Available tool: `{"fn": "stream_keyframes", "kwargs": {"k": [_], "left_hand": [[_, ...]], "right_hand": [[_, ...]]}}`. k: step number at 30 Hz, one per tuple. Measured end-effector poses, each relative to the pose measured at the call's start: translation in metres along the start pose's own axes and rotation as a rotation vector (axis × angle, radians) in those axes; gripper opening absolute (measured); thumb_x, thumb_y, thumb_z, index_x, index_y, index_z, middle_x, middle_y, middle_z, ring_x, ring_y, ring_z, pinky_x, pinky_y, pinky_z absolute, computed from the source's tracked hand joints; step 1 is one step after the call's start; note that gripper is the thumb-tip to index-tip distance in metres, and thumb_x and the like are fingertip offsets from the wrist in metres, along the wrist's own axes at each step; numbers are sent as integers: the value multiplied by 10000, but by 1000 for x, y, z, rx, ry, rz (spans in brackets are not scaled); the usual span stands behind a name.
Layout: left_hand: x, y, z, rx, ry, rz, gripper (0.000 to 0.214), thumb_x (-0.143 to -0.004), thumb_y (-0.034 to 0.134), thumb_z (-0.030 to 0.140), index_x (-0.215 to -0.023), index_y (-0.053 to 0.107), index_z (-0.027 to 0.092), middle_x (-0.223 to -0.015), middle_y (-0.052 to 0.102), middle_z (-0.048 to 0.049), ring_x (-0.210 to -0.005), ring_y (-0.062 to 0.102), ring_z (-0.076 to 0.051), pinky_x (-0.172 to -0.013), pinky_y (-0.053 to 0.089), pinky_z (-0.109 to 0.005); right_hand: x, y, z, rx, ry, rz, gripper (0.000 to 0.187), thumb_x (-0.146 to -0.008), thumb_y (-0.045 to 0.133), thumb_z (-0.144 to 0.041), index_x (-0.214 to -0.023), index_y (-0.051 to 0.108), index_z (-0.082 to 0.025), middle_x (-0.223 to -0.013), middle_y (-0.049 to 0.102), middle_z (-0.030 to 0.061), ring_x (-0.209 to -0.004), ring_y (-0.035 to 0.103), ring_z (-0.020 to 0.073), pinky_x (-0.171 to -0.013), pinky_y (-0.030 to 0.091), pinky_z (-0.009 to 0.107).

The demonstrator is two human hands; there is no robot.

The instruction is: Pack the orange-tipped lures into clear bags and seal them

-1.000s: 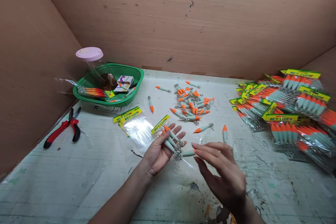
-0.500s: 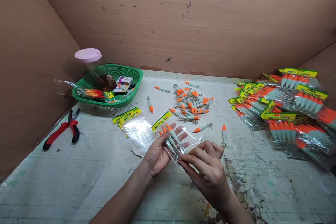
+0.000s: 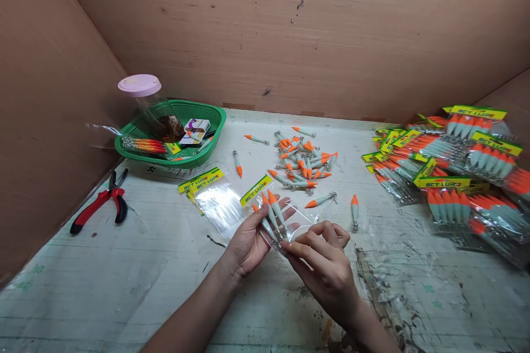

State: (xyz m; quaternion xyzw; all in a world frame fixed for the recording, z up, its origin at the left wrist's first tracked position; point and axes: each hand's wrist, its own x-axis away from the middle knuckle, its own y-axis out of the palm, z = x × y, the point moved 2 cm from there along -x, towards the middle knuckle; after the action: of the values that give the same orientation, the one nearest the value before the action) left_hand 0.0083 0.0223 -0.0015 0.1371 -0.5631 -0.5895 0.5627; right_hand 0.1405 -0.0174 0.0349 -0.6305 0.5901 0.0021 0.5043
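Note:
My left hand (image 3: 248, 240) holds a clear plastic bag with a yellow-green BCT LURE header (image 3: 256, 190), thumb on top and fingers spread beneath. In the bag lie 3 squid jigs (image 3: 276, 210), pale with orange tips, hooks toward me. My right hand (image 3: 325, 262) pinches at the hook ends near the bag's open end; exactly what its fingertips grip is partly hidden. Left of the bag lie flat packaging bags with the same header (image 3: 219, 201). Beyond my hands is a heap of loose squid jigs (image 3: 304, 162), with a few lying singly around it.
A green basket (image 3: 182, 163) at the back left holds a pink-lidded jar (image 3: 139, 85), a small box and packed lures. Red-handled pliers (image 3: 101, 204) lie at the left. Filled lure packs (image 3: 447, 207) are piled at the right. Board walls surround the table.
The jigs in the bag have shifted slightly, with their tips closer together. My right fingertips stay at the hook ends, and the view has moved a little.

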Motion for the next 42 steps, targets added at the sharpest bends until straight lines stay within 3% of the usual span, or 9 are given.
{"fn": "stream_keyframes", "kwargs": {"k": [12, 19, 23, 26, 28, 30, 32, 37, 42], "left_hand": [[-3, -2, -5, -8, 36, -6, 341, -893, 475, 180, -1218, 508, 86, -1088, 669, -170, -1058, 617, -272, -962, 460, -448], [-2, -3, -4, 56, 96, 23, 415, -883, 508, 228, -1292, 446, 192, -1224, 610, -119, -1087, 601, -271, -955, 460, -478], [-1, -1, 7, 133, 132, -45, 425, -920, 427, 258, -1337, 398, 180, -1265, 583, -126, -1142, 565, -256, -971, 449, -458], [0, -1, 23, 178, 216, -6, 431, -941, 358, 224, -1370, 360, 179, -1286, 568, -127, -1167, 547, -234, -1005, 416, -455], [1, -1, 29, 178, 262, 14, 434, -940, 355, 205, -1373, 357, 185, -1299, 559, -122, -1179, 536, -237, -1022, 391, -485], [1, -1, 31, 169, 275, -2, 427, -936, 370, 211, -1361, 375, 172, -1301, 557, -127, -1188, 527, -253, -1029, 374, -515], [0, -2, 27, 153, 261, -33, 421, -927, 397, 218, -1344, 397, 163, -1295, 560, -135, -1196, 517, -272, -1027, 369, -535], [-2, -4, 18, 112, 223, -33, 414, -904, 445, 177, -1318, 426, 178, -1262, 584, -135, -1189, 525, -269, -1016, 388, -532], [-3, -4, 18, 95, 202, 23, 421, -883, 492, 190, -1300, 441, 166, -1255, 587, -140, -1145, 562, -268, -992, 426, -508]], "right_hand": [[-2, 1, 5, 147, 46, 128, 117, -804, 601, -82, -811, 626, -196, -620, 593, -31, -635, 494, 124, -717, 258, 337], [6, -7, 3, 179, 76, 144, 155, -789, 625, -115, -912, 641, -208, -783, 610, 20, -736, 555, 166, -731, 321, 348], [12, -19, 12, 109, 164, 229, 211, -789, 636, -151, -987, 623, -224, -896, 580, 50, -838, 559, 203, -754, 389, 373], [14, -29, 29, 60, 260, 328, 139, -817, 602, -159, -947, 606, -207, -851, 559, 42, -785, 549, 183, -700, 437, 337], [15, -23, 40, 67, 275, 154, 49, -847, 561, -170, -855, 597, -203, -762, 556, 20, -691, 538, 155, -613, 440, 283], [19, -8, 44, 84, 243, -101, 74, -867, 529, -197, -817, 584, -199, -704, 555, 10, -630, 536, 139, -553, 430, 250], [25, 12, 41, 158, 196, -244, 77, -864, 528, -242, -830, 576, -190, -709, 560, 20, -637, 547, 150, -550, 433, 248], [36, 43, 25, 381, 126, -270, 121, -848, 490, -216, -751, 556, -186, -718, 523, 38, -645, 510, 168, -558, 414, 264], [48, 21, 33, 169, 290, -234, 131, -817, 487, -183, -921, 565, -192, -825, 549, 53, -755, 550, 184, -639, 473, 284]]}}
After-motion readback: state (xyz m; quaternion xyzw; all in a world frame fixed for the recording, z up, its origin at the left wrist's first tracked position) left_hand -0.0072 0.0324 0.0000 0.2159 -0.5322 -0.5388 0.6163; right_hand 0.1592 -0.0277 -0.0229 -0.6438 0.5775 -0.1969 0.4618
